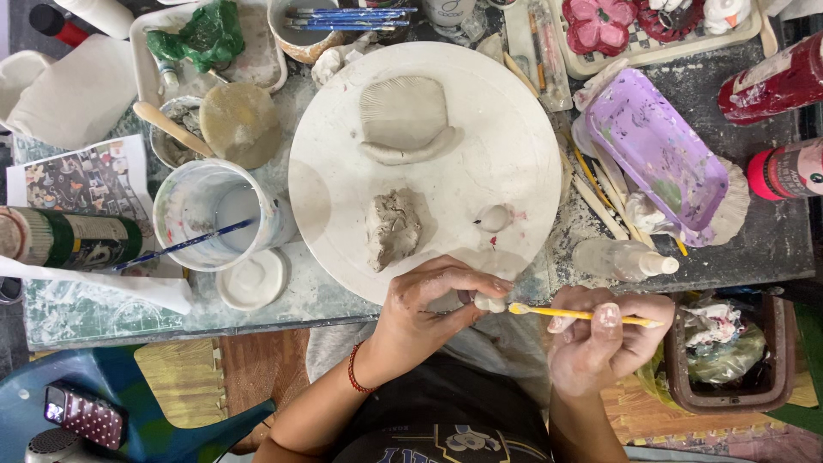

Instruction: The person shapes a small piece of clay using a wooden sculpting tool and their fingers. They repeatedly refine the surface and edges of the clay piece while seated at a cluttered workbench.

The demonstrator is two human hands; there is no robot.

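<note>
Your left hand (433,304) pinches a small clay piece (490,302) near the board (514,129); your right hand (600,339) grips a brush (583,315), tip touching it. You're smoothing; go lightly.

Yellow-handled brush (583,315) tipped white; pale small clay piece (490,302). White round board (429,163) under grey clay lump (393,227) and ridged grey shell shape (405,120). Lilac tray (658,154) smeared green. Red thread bracelet (353,370). Blue-handled brush (184,246) in paint-flecked white cup (214,214). Green crumpled lump (201,36).
</note>
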